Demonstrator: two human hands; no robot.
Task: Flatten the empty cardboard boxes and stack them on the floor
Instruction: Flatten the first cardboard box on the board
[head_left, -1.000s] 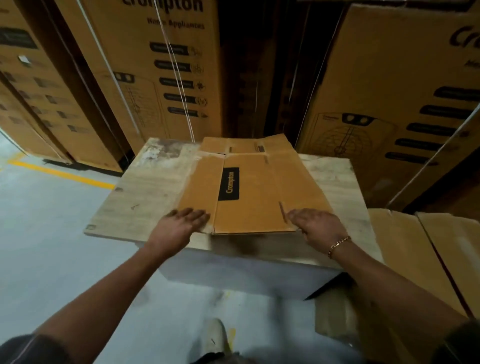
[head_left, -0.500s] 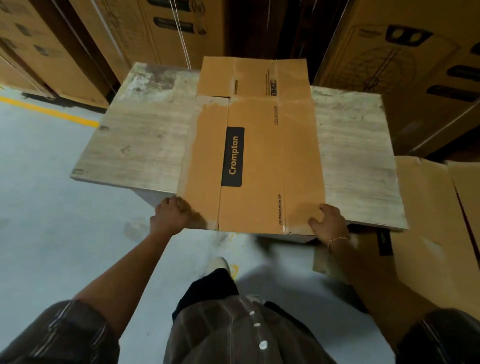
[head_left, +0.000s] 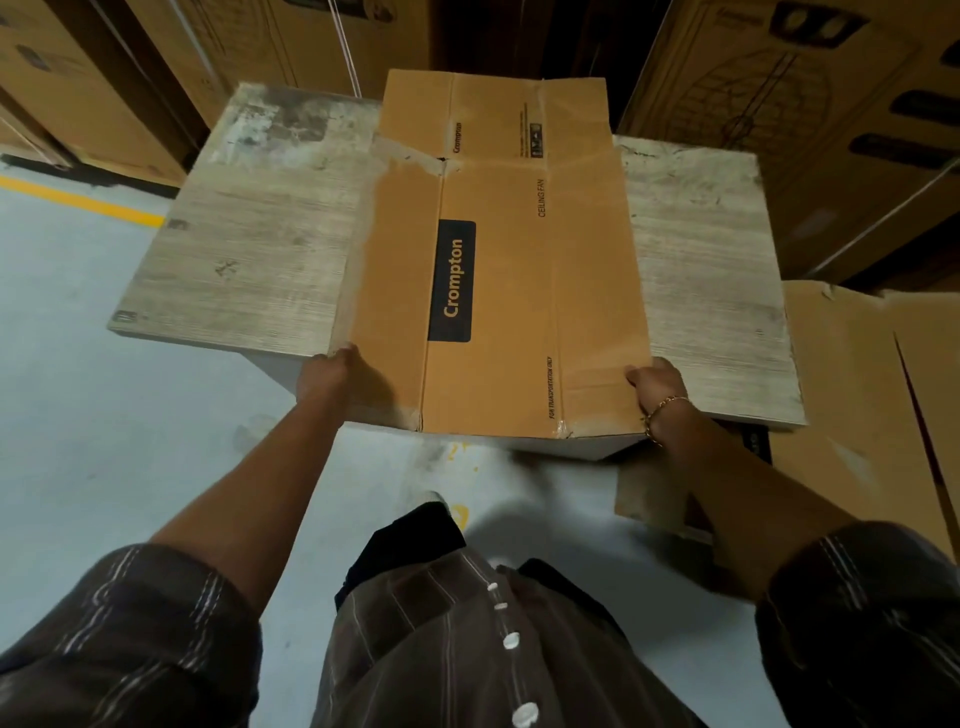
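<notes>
A flattened brown cardboard box (head_left: 519, 270) with a black "Crompton" label lies across a worn wooden table top (head_left: 249, 244). Its near edge overhangs the table's front edge. My left hand (head_left: 332, 371) grips the box's near left corner, fingers curled round its edge. At the near right corner my right hand (head_left: 657, 384), wearing a gold bracelet, holds the box the same way.
Flattened cardboard sheets (head_left: 852, 405) lie on the floor to the right of the table. Tall printed cartons (head_left: 810, 104) stand behind and beside the table. The grey floor (head_left: 78, 395) with a yellow line (head_left: 78, 200) stretches to the left.
My hands went from pressing flat on the box's near edge to gripping its near corners. The box slid toward me and now overhangs the table's front edge.
</notes>
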